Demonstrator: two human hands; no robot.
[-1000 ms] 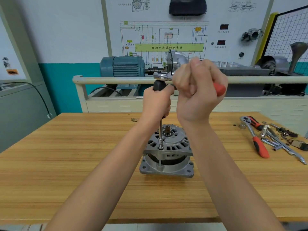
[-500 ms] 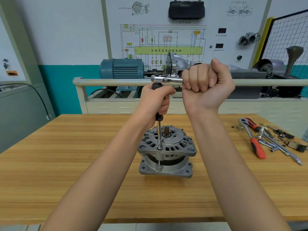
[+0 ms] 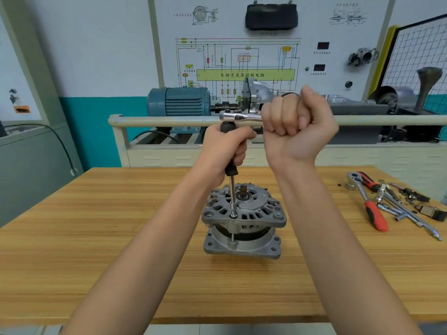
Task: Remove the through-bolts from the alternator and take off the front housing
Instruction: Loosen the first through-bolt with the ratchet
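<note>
The grey alternator (image 3: 244,221) stands upright on the wooden table (image 3: 96,238), shaft end up. A long socket extension (image 3: 232,197) rises vertically from a through-bolt on the front housing's near left edge. My left hand (image 3: 227,151) grips the extension's black handle. On top sits a chrome ratchet (image 3: 238,116), lying level and pointing right. My right hand (image 3: 297,124) is fisted round the ratchet's handle, which it hides. Below the housing a bare stretch of the bolt (image 3: 232,238) shows in the gap.
A red-handled ratchet (image 3: 370,204), chrome extension bars and several small parts lie on the table's right side. Behind the table runs a beige rail (image 3: 169,122) with a blue motor (image 3: 179,101) and a training board.
My right hand has swung the ratchet handle from pointing toward me round to the right; the red grip is now hidden in the fist. The left hand stays on the extension handle.
</note>
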